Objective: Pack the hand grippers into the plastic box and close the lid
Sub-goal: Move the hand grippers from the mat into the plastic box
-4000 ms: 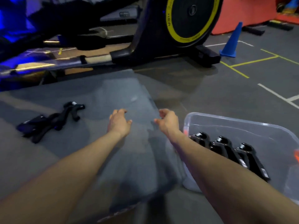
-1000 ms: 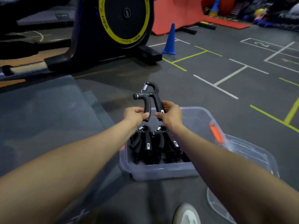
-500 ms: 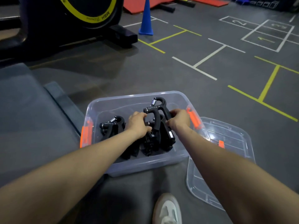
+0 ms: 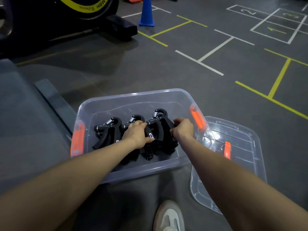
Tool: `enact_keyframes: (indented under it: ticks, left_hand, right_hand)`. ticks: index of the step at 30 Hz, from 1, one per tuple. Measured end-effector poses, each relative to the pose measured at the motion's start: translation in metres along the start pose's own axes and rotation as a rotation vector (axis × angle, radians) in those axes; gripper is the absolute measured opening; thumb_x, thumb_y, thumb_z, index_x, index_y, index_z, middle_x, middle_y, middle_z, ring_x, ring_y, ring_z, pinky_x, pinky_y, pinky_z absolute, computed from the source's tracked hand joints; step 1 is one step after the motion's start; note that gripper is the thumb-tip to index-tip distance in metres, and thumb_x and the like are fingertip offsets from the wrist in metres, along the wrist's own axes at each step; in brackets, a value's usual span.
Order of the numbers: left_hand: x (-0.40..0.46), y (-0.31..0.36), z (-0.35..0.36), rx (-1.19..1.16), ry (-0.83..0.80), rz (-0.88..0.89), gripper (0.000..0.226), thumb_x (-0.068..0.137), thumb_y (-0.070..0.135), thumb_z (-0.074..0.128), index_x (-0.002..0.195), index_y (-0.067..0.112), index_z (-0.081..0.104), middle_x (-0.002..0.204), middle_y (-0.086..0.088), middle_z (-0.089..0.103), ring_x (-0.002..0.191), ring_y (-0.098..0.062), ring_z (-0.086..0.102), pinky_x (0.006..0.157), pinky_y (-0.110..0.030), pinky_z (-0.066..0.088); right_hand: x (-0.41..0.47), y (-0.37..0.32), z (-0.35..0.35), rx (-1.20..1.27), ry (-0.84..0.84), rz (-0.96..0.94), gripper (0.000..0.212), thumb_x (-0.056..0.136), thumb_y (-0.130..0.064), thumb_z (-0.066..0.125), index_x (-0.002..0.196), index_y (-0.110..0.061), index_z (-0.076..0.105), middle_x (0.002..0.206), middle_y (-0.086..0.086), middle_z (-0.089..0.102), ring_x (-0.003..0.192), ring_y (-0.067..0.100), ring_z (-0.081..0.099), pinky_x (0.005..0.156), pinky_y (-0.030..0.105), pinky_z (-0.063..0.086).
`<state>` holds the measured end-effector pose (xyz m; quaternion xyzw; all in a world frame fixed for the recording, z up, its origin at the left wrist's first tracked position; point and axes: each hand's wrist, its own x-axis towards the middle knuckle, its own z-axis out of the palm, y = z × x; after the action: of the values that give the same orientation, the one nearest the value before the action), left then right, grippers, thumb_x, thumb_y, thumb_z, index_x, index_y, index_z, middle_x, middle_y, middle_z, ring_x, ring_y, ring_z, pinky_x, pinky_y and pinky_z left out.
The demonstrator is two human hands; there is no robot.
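I have both hands down in the clear plastic box (image 4: pixel 133 97), settling a black hand gripper (image 4: pixel 159 125) into the row. My left hand (image 4: pixel 137 135) has its fingers curled over the near-side handle, thumb stretched along the lower part, and my right hand (image 4: pixel 182 128) has its fingers curled round the far-side handle, so I pinch the tool between the two hands and can steer it straight down. I hold it upright, spring end away from me, because that is how the others stand and it wastes the least room. Two more grippers (image 4: pixel 108 130) stand to the left of it in the box, springs pointing the same way; there may be others under my hands, I cannot tell.

The box sits on the dark floor with its orange latches (image 4: pixel 197 120) swung clear on both ends. The lid (image 4: pixel 241 147) lies flat on the floor just right of the box, touching or nearly touching its corner, within easy reach for closing. My shoe (image 4: pixel 169 215) is near the bottom edge

I judge the packing nearly done; letting go and fetching the lid looks like what remains
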<state>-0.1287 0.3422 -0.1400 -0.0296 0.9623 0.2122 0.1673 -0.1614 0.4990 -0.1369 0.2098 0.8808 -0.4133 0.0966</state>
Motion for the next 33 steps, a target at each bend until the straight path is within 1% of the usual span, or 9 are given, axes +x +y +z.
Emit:
enact_keyframes:
  ticks: [3, 6, 10, 14, 18, 20, 22, 26, 33]
  left_hand:
    - [-0.003, -0.001, -0.010, -0.013, 0.039, 0.016, 0.071, 0.083, 0.038, 0.064, 0.142, 0.016, 0.033, 0.150, -0.003, 0.029, 0.138, -0.026, 0.027, 0.115, -0.036, 0.026]
    - [-0.012, -0.010, -0.028, -0.046, 0.112, 0.008, 0.064, 0.084, 0.033, 0.064, 0.139, 0.016, 0.038, 0.146, -0.004, 0.035, 0.135, -0.026, 0.033, 0.113, -0.036, 0.030]
    - [-0.034, -0.044, -0.065, -0.101, 0.254, -0.055, 0.053, 0.086, 0.028, 0.061, 0.134, 0.014, 0.044, 0.138, -0.007, 0.043, 0.129, -0.027, 0.042, 0.108, -0.039, 0.036]
    - [-0.070, -0.109, -0.107, -0.118, 0.386, -0.177, 0.047, 0.085, 0.024, 0.061, 0.129, 0.012, 0.049, 0.133, -0.012, 0.047, 0.126, -0.029, 0.045, 0.107, -0.038, 0.037]
    - [-0.120, -0.186, -0.144, -0.094, 0.458, -0.332, 0.047, 0.086, 0.026, 0.061, 0.130, 0.014, 0.049, 0.134, -0.012, 0.046, 0.127, -0.029, 0.044, 0.106, -0.036, 0.038]
    - [-0.148, -0.223, -0.158, -0.116, 0.502, -0.410, 0.047, 0.085, 0.026, 0.062, 0.128, 0.014, 0.050, 0.134, -0.012, 0.046, 0.127, -0.029, 0.044, 0.106, -0.037, 0.039]
    - [-0.178, -0.259, -0.168, -0.134, 0.542, -0.477, 0.046, 0.085, 0.025, 0.062, 0.128, 0.012, 0.050, 0.134, -0.013, 0.047, 0.126, -0.029, 0.045, 0.106, -0.037, 0.039]
    - [-0.236, -0.319, -0.175, -0.154, 0.612, -0.625, 0.045, 0.086, 0.023, 0.061, 0.128, 0.012, 0.049, 0.135, -0.012, 0.045, 0.126, -0.029, 0.045, 0.105, -0.035, 0.038]
    - [-0.317, -0.403, -0.162, -0.149, 0.668, -0.780, 0.045, 0.086, 0.026, 0.060, 0.127, 0.012, 0.049, 0.134, -0.012, 0.043, 0.127, -0.029, 0.043, 0.106, -0.038, 0.038]
  right_hand:
    - [-0.003, -0.008, -0.003, 0.036, -0.037, -0.036, 0.047, 0.079, 0.004, 0.062, 0.124, -0.011, 0.060, 0.124, 0.010, 0.064, 0.117, 0.026, 0.059, 0.101, 0.031, 0.046]
    - [-0.015, -0.032, 0.003, 0.038, -0.074, -0.137, 0.045, 0.079, 0.001, 0.063, 0.123, -0.011, 0.061, 0.121, 0.008, 0.066, 0.115, 0.025, 0.060, 0.100, 0.029, 0.044]
    - [-0.046, -0.077, 0.039, -0.027, -0.164, -0.246, 0.047, 0.083, -0.010, 0.064, 0.129, -0.014, 0.055, 0.127, 0.007, 0.061, 0.119, 0.026, 0.057, 0.102, 0.034, 0.044]
    - [-0.096, -0.126, 0.093, -0.086, -0.310, -0.378, 0.048, 0.085, -0.012, 0.063, 0.132, -0.013, 0.051, 0.131, 0.008, 0.059, 0.123, 0.026, 0.054, 0.103, 0.033, 0.042]
    - [-0.156, -0.167, 0.156, -0.138, -0.435, -0.503, 0.050, 0.082, -0.016, 0.068, 0.130, -0.012, 0.053, 0.130, 0.008, 0.060, 0.123, 0.026, 0.054, 0.102, 0.033, 0.043]
    - [-0.184, -0.180, 0.183, -0.188, -0.445, -0.540, 0.050, 0.081, -0.019, 0.069, 0.129, -0.017, 0.054, 0.130, 0.005, 0.060, 0.123, 0.024, 0.055, 0.102, 0.033, 0.043]
    - [-0.209, -0.189, 0.207, -0.244, -0.428, -0.604, 0.049, 0.080, -0.019, 0.069, 0.128, -0.017, 0.056, 0.131, 0.007, 0.060, 0.122, 0.025, 0.056, 0.100, 0.033, 0.045]
    - [-0.262, -0.206, 0.252, -0.301, -0.490, -0.739, 0.051, 0.082, -0.020, 0.069, 0.130, -0.013, 0.054, 0.133, 0.009, 0.058, 0.125, 0.025, 0.053, 0.103, 0.035, 0.044]
    - [-0.357, -0.227, 0.338, -0.247, -0.680, -0.804, 0.052, 0.083, -0.018, 0.068, 0.132, -0.013, 0.052, 0.130, 0.010, 0.060, 0.124, 0.025, 0.055, 0.105, 0.034, 0.043]
